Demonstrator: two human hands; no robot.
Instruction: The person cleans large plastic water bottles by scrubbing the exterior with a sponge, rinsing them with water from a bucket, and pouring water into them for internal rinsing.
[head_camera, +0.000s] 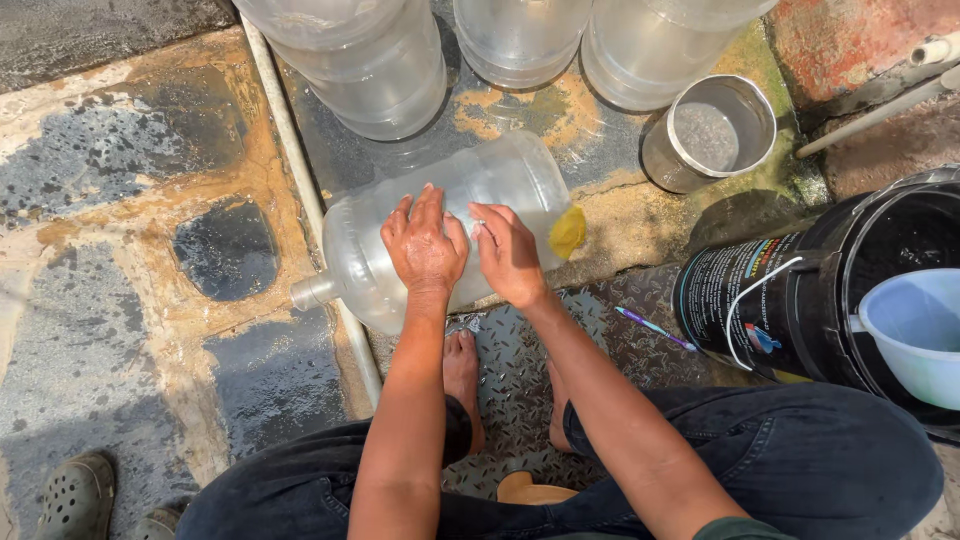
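Lying on its side across wet, rust-stained stone ground (130, 230), a large clear water jug (500, 180) points its neck toward the left, where a grey clog (75, 495) sits near the bottom corner. A thin white pipe (300, 190) runs under the jug from far to near. The left hand (425, 245) presses flat on the jug's upper side, its grip spread apart and clamped on nothing. Just beside it, the right hand (508, 255) rests on the jug too, fingers curled; whether they pinch anything I cannot tell. A yellow sponge (567, 231) lies against the jug's base, right of that hand. Farther off stand three more clear jugs (380, 70). To the right come a steel pot (712, 135), a purple toothbrush (655, 328), then a black bucket (800, 300) holding a pale blue jug (915, 335).
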